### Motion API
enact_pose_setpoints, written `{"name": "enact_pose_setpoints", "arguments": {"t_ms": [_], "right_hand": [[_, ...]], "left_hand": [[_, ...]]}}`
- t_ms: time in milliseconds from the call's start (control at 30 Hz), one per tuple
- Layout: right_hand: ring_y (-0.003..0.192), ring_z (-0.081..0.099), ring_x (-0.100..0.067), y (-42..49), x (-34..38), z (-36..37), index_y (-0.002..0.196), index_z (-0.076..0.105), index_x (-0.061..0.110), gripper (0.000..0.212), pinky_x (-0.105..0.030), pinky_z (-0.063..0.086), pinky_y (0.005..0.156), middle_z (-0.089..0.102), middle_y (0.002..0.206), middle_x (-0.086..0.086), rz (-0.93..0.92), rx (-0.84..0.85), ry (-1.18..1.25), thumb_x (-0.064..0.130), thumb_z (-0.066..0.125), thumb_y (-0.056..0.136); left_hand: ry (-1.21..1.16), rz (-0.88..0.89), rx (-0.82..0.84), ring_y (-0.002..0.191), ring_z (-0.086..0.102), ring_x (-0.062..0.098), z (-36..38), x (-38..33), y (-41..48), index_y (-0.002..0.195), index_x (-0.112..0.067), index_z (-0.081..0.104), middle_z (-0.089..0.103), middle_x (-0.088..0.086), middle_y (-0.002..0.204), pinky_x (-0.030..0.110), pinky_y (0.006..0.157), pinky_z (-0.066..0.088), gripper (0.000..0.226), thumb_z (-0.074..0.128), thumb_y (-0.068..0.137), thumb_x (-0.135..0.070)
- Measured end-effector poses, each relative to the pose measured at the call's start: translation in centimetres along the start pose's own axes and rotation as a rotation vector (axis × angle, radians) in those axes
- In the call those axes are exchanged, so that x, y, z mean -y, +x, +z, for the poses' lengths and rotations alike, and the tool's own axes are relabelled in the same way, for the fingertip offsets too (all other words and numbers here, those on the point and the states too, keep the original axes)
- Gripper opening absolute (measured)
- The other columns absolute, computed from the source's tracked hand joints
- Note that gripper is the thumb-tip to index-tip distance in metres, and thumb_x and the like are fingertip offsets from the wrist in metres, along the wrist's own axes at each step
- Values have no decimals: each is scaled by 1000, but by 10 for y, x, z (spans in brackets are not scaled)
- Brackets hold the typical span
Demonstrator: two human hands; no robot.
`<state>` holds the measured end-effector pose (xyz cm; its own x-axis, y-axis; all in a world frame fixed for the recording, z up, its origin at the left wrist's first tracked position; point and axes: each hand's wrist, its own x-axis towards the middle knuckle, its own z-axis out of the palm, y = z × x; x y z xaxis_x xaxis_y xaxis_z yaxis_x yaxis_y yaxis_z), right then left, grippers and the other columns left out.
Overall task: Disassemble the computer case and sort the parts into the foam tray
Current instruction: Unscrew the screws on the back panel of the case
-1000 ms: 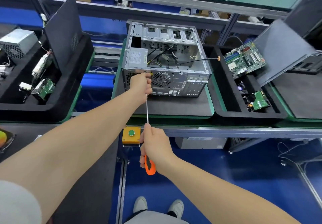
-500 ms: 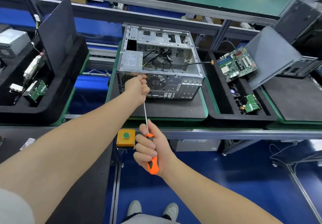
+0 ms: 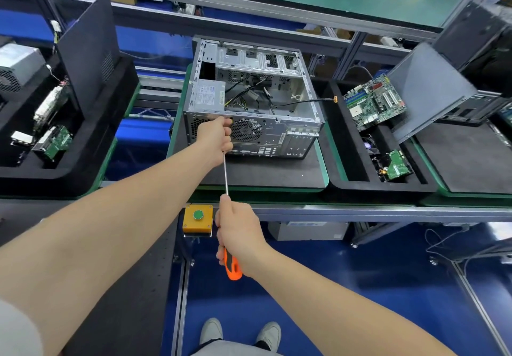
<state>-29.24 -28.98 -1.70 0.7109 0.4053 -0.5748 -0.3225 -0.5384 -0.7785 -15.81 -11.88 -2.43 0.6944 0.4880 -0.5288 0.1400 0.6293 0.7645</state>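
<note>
**A:** From the head view, why are both hands on one screwdriver [image 3: 225,175]?

**B:** The right hand [image 3: 239,233] wraps the orange handle to turn it. The left hand [image 3: 214,136] curls round the shaft's far end, probably to steady the tip on a screw at the case's [image 3: 249,106] rear.

**A:** Where's the case?

**B:** Open side up on the mat [image 3: 263,172], just left of the tray [image 3: 360,186], where a motherboard [image 3: 374,103] leans.

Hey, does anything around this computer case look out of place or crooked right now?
One thing: a black cable with an orange connector pokes out over the right wall of the computer case, loose end hanging above the foam tray. The motherboard there leans tilted, though that looks deliberate. Nothing appears spilled or damaged.
</note>
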Motion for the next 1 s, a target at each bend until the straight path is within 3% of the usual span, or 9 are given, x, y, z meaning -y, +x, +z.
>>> {"name": "enact_pose_setpoints", "arguments": {"t_ms": [133, 233, 367, 500, 567, 733, 867, 933, 1000], "right_hand": [[50, 61, -24, 3, -1, 0, 91, 60, 9, 58, -48, 61, 62, 59, 70, -11, -20, -29, -20, 53, 29, 111], [45, 51, -21, 6, -4, -7, 82, 63, 12, 57, -32, 52, 53, 52, 59, -6, 105, 234, 425, 58, 41, 109], [45, 40, -13, 11, -13, -16, 77, 59, 13, 53, -26, 42, 45, 41, 58, 0, 185, 569, 1037, 54, 46, 109], [36, 31, -10, 12, -7, -18, 84, 49, 13, 46, -21, 34, 35, 34, 52, 1, 173, 791, 1216, 46, 39, 114], [33, 30, -9, 12, -3, -16, 80, 48, 16, 48, -21, 33, 33, 32, 50, 3, 166, 740, 1119, 48, 39, 114], [41, 24, -13, 8, 7, -6, 73, 46, 22, 52, -23, 27, 38, 29, 56, 0, 176, 325, 655, 57, 38, 111], [38, 46, -20, 8, 13, 2, 89, 52, 10, 45, -33, 50, 45, 47, 57, -9, 40, 51, 160, 43, 29, 112], [54, 64, -26, 15, 12, -4, 99, 56, 6, 38, -43, 61, 58, 61, 71, -14, -109, -10, -138, 34, 35, 113], [79, 66, -26, 22, 11, -13, 116, 56, 3, 23, -41, 60, 70, 61, 93, -14, -144, -61, -426, 25, 58, 107]], "left_hand": [[-37, -8, -5, 40, 18, 7, 4, 0, -3, 99, -8, 58, 34, -4, 62, 21, 35, 15, 26, 39, 112, -19], [-83, -18, -1, 36, 19, 6, 3, -1, -5, 98, -7, 58, 33, -5, 57, 21, 34, 14, 27, 39, 112, -19], [-202, -48, 44, 33, 17, 5, 4, -1, -7, 92, -7, 56, 31, -7, 49, 19, 32, 14, 31, 37, 113, -20], [-273, -67, 78, 33, 17, 5, 4, -1, -8, 91, -7, 54, 30, -6, 49, 19, 31, 15, 32, 36, 113, -19], [-255, -72, 83, 33, 17, 5, 2, -2, -8, 92, -7, 54, 30, -6, 52, 18, 31, 15, 31, 36, 114, -19], [-174, -54, 83, 35, 18, 5, -1, -1, -6, 95, -8, 56, 32, -4, 62, 19, 32, 15, 29, 37, 113, -20], [-120, -45, 65, 36, 19, 5, -2, 0, -1, 97, -8, 56, 36, -4, 59, 20, 33, 15, 28, 36, 112, -18], [-80, -42, 50, 36, 19, 6, -1, 0, 1, 99, -8, 56, 35, -4, 59, 20, 33, 16, 27, 33, 112, -18], [-53, -41, 36, 36, 19, 6, 2, -1, 1, 100, -8, 55, 34, -4, 61, 21, 32, 16, 29, 31, 112, -19]]}}
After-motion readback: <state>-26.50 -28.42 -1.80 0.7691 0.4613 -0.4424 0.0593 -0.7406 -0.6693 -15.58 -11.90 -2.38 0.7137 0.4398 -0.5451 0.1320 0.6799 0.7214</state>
